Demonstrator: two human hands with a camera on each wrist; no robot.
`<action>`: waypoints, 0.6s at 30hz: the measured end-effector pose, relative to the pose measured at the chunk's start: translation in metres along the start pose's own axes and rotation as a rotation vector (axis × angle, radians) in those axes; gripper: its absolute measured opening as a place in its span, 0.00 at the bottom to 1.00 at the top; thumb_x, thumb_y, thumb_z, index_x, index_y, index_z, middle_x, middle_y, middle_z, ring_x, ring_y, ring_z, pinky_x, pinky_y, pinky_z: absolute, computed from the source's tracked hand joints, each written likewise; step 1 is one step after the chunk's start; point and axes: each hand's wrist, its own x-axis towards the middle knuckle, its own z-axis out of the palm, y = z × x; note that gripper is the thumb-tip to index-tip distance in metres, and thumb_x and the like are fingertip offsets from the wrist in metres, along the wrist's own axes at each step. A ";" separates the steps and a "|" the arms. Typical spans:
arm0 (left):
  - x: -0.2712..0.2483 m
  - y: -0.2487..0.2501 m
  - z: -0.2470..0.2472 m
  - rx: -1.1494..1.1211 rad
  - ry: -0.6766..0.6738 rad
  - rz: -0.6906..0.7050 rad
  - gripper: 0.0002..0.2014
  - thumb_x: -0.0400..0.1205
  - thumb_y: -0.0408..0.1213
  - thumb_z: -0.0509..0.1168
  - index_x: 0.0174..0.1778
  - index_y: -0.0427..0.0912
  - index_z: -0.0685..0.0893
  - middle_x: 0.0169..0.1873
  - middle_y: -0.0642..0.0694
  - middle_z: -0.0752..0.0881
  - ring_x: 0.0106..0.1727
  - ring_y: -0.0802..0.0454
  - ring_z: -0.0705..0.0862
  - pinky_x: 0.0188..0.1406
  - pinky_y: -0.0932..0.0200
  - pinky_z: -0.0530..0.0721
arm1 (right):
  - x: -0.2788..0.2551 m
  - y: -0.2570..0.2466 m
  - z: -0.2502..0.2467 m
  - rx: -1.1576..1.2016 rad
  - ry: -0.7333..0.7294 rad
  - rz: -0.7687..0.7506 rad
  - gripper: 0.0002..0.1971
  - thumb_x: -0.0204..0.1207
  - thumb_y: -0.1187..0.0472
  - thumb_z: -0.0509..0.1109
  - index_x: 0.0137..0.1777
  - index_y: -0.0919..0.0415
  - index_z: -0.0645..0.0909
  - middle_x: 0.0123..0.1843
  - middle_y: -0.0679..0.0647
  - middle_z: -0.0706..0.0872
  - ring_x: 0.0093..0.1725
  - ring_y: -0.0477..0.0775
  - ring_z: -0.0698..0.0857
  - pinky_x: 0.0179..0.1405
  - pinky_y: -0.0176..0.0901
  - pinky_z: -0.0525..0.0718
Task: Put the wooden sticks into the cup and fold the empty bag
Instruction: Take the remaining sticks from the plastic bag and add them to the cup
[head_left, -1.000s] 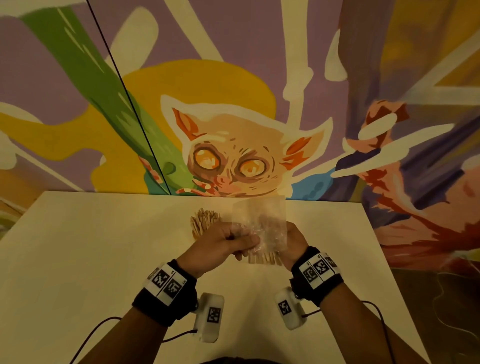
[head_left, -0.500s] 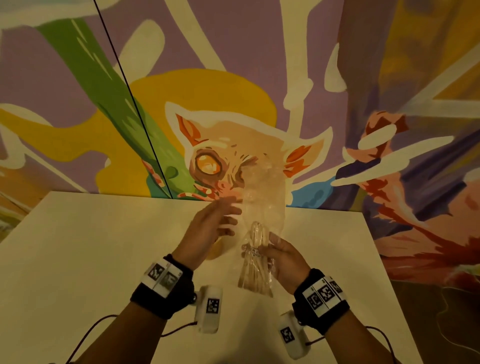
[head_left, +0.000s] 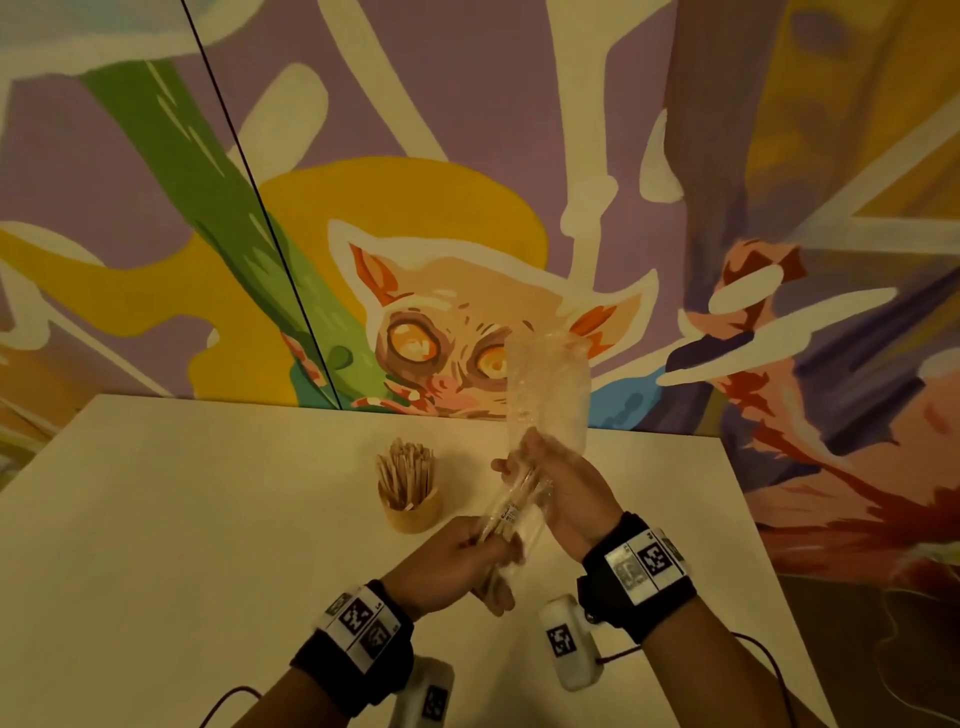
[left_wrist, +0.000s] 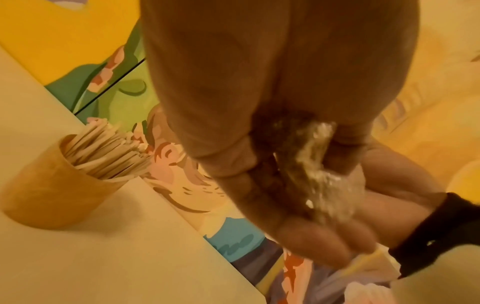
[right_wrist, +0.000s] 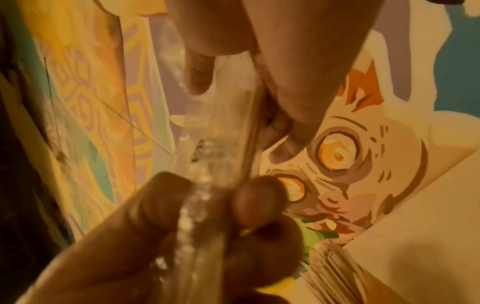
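While both grip, left hand (head_left: 457, 564) and right hand (head_left: 563, 491) hold the bag (head_left: 545, 395).

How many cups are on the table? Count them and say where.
1. The wooden cup, packed with wooden sticks, stands on the table, left of the raised clear bag.

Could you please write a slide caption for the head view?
Both hands, left and right, grip a clear bag above the table beside a stick-filled cup.

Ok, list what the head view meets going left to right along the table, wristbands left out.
cup of sticks → left hand → bag → right hand
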 end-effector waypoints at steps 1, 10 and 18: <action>-0.001 0.002 0.002 -0.010 0.022 0.020 0.06 0.85 0.37 0.63 0.47 0.38 0.81 0.27 0.40 0.84 0.26 0.42 0.84 0.36 0.48 0.86 | -0.001 -0.001 0.003 -0.019 -0.008 -0.023 0.23 0.68 0.37 0.76 0.43 0.59 0.82 0.38 0.56 0.88 0.55 0.63 0.87 0.58 0.55 0.81; 0.002 0.012 0.002 -0.296 0.067 0.140 0.18 0.86 0.55 0.60 0.44 0.41 0.77 0.30 0.37 0.69 0.23 0.52 0.56 0.23 0.60 0.54 | -0.007 0.019 0.003 -0.359 0.026 0.068 0.37 0.79 0.28 0.52 0.45 0.61 0.87 0.43 0.53 0.93 0.48 0.49 0.91 0.56 0.52 0.85; 0.005 0.020 -0.010 -0.561 -0.037 0.007 0.18 0.76 0.58 0.67 0.41 0.45 0.81 0.26 0.50 0.68 0.23 0.55 0.53 0.21 0.62 0.49 | -0.010 0.012 -0.001 -0.456 -0.240 -0.005 0.08 0.81 0.52 0.67 0.48 0.48 0.88 0.38 0.41 0.89 0.42 0.39 0.86 0.51 0.36 0.80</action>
